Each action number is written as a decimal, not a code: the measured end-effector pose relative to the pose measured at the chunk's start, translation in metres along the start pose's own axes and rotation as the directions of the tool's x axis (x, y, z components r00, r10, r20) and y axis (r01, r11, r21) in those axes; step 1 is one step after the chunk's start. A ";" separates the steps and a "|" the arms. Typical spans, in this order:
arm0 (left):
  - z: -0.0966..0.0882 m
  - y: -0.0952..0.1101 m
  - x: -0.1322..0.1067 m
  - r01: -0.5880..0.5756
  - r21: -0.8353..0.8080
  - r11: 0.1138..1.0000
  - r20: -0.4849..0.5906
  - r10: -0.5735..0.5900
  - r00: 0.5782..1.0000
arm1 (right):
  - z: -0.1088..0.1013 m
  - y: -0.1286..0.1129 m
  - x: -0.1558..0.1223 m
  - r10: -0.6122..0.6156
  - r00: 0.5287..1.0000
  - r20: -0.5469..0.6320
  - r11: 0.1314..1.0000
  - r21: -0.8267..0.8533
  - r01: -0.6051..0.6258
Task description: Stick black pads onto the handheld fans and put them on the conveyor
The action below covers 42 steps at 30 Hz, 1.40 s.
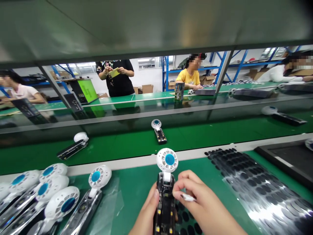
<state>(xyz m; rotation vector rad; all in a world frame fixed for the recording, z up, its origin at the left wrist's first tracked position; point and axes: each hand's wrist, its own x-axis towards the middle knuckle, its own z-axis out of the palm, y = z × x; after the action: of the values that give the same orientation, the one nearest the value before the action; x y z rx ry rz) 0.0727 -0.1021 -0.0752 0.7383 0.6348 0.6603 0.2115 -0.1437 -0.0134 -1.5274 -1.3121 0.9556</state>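
My left hand [147,213] is wrapped round the black body of a small handheld fan [166,199], held upright in front of me. Its white round head with a blue centre points up, and yellow-white square lights show on the dark body. At the fan's right side my right hand [195,192] is closed in a pinch, fingertips against the body near the neck. A small white stick-like piece [188,197] with a dark tip sticks out of those fingers; its kind I cannot make out. Black round stickers [187,217] lie below, partly hidden by my hands.
Several similar fans [61,204] lie at the left, beside clear film [113,202]. On the right is a sheet of black round stickers [261,186] and a black tray [288,160]. A green conveyor belt [127,140] carries more fans. Co-workers sit and stand beyond.
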 end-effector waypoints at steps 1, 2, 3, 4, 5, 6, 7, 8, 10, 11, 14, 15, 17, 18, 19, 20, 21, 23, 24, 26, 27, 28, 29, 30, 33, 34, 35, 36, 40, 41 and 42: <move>0.000 0.000 0.000 -0.003 0.009 1.000 -0.014 0.004 1.000 | 0.002 0.001 -0.001 0.003 1.000 0.019 0.999 -0.051 -0.002; 0.000 0.000 0.000 -0.006 0.018 1.000 -0.028 0.006 1.000 | 0.004 0.002 -0.001 0.003 1.000 0.028 0.996 -0.087 -0.001; 0.001 -0.001 0.000 -0.008 0.022 1.000 -0.040 0.009 0.999 | 0.005 0.002 -0.002 0.001 1.000 0.030 0.993 -0.115 0.002; 0.002 -0.001 -0.001 -0.010 0.021 1.000 -0.049 0.011 0.999 | 0.006 0.003 -0.002 -0.001 1.000 0.029 0.990 -0.140 0.005; 0.002 -0.001 -0.001 -0.009 0.020 1.000 -0.052 0.010 0.999 | 0.007 0.004 -0.003 -0.005 1.000 0.025 0.986 -0.167 0.009; 0.003 -0.001 -0.002 -0.005 0.016 1.000 -0.053 0.006 0.999 | 0.008 0.004 -0.003 -0.013 1.000 0.019 0.981 -0.196 0.016; 0.003 0.000 -0.002 -0.002 0.010 1.000 -0.051 0.003 0.999 | 0.008 0.004 -0.003 -0.022 1.000 0.013 0.975 -0.223 0.024; 0.004 0.000 -0.002 0.001 0.004 1.000 -0.046 -0.001 0.999 | 0.009 0.004 -0.004 -0.029 1.000 0.011 0.969 -0.245 0.031; 0.004 0.001 -0.003 0.007 -0.002 1.000 -0.036 -0.008 0.999 | 0.009 0.004 -0.005 -0.039 0.999 0.010 0.960 -0.275 0.040; 0.005 0.001 -0.003 0.007 -0.005 1.000 -0.033 -0.007 0.999 | 0.009 0.003 -0.005 -0.041 0.999 0.012 0.956 -0.289 0.043; 0.007 0.002 -0.005 -0.012 -0.009 1.000 -0.029 0.012 1.000 | 0.008 0.001 -0.006 -0.037 0.999 0.017 0.941 -0.335 0.041; 0.007 0.002 -0.005 -0.020 -0.011 1.000 -0.030 0.020 0.999 | 0.008 0.000 -0.005 -0.034 0.999 0.019 0.934 -0.355 0.039; 0.008 0.001 -0.005 -0.027 -0.016 1.000 -0.035 0.027 0.999 | 0.007 -0.001 -0.005 -0.027 0.999 0.030 0.916 -0.400 0.037; 0.007 0.001 -0.005 -0.025 -0.017 1.000 -0.037 0.025 0.999 | 0.007 -0.002 -0.005 -0.024 0.999 0.035 0.904 -0.426 0.037; 0.007 0.000 -0.004 -0.019 -0.019 1.000 -0.035 0.018 0.999 | 0.007 -0.003 -0.006 -0.025 0.999 0.038 0.891 -0.453 0.039; 0.006 0.000 -0.004 -0.009 -0.021 1.000 -0.032 0.009 0.999 | 0.006 -0.003 -0.006 -0.032 0.999 0.038 0.877 -0.478 0.046; 0.005 -0.001 -0.004 0.001 -0.024 1.000 -0.030 -0.002 1.000 | 0.006 -0.004 -0.007 -0.047 0.998 0.033 0.867 -0.496 0.057; 0.004 -0.001 -0.003 0.013 -0.027 1.000 -0.030 -0.013 0.999 | 0.006 -0.006 -0.008 -0.086 0.996 0.016 0.855 -0.511 0.082; 0.004 0.000 -0.003 0.013 -0.026 1.000 -0.034 -0.014 0.999 | 0.006 -0.007 -0.009 -0.103 0.995 0.009 0.854 -0.511 0.093; 0.004 0.000 -0.004 0.009 -0.014 1.000 -0.048 -0.010 0.999 | 0.006 -0.010 -0.010 -0.124 0.992 0.000 0.856 -0.507 0.107; 0.004 0.001 -0.004 0.008 -0.005 1.000 -0.056 -0.008 0.998 | 0.006 -0.011 -0.010 -0.130 0.991 -0.004 0.856 -0.504 0.110; 0.005 0.001 -0.005 0.009 0.005 1.000 -0.064 -0.009 0.998 | 0.007 -0.012 -0.010 -0.136 0.991 -0.012 0.859 -0.500 0.112; 0.005 0.002 -0.005 0.013 0.015 1.000 -0.071 -0.012 0.997 | 0.008 -0.012 -0.010 -0.139 0.990 -0.024 0.861 -0.497 0.109; 0.006 0.002 -0.006 0.015 0.022 1.000 -0.074 -0.014 0.997 | 0.009 -0.012 -0.010 -0.142 0.989 -0.035 0.863 -0.493 0.106; 0.007 0.003 -0.007 0.018 0.028 0.999 -0.065 -0.016 0.998 | 0.010 -0.010 -0.010 -0.150 0.988 -0.039 0.860 -0.498 0.111; 0.007 0.003 -0.008 0.018 0.026 0.999 -0.060 -0.017 0.998 | 0.010 -0.009 -0.011 -0.156 0.987 -0.032 0.855 -0.505 0.119; 0.007 0.003 -0.008 0.018 0.023 1.000 -0.055 -0.017 0.998 | 0.010 -0.008 -0.011 -0.163 0.986 -0.028 0.852 -0.508 0.126; 0.007 0.003 -0.008 0.020 0.019 1.000 -0.052 -0.019 0.998 | 0.010 -0.007 -0.011 -0.168 0.985 -0.031 0.853 -0.506 0.130; 0.008 0.004 -0.007 0.045 0.007 0.999 -0.052 -0.044 0.998 | 0.010 -0.004 -0.012 -0.181 0.982 -0.050 0.857 -0.498 0.132; 0.008 0.004 -0.007 0.046 0.008 0.999 -0.052 -0.046 0.998 | 0.010 -0.004 -0.012 -0.182 0.982 -0.052 0.851 -0.508 0.130; 0.008 0.004 -0.007 0.041 0.010 0.999 -0.049 -0.041 0.998 | 0.010 -0.003 -0.012 -0.182 0.982 -0.052 0.842 -0.524 0.128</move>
<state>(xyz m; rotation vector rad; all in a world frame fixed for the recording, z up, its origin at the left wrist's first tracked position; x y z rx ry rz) 0.0724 -0.1079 -0.0655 0.7196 0.6967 0.6391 0.1992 -0.1541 -0.0132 -1.8049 -1.6807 0.4225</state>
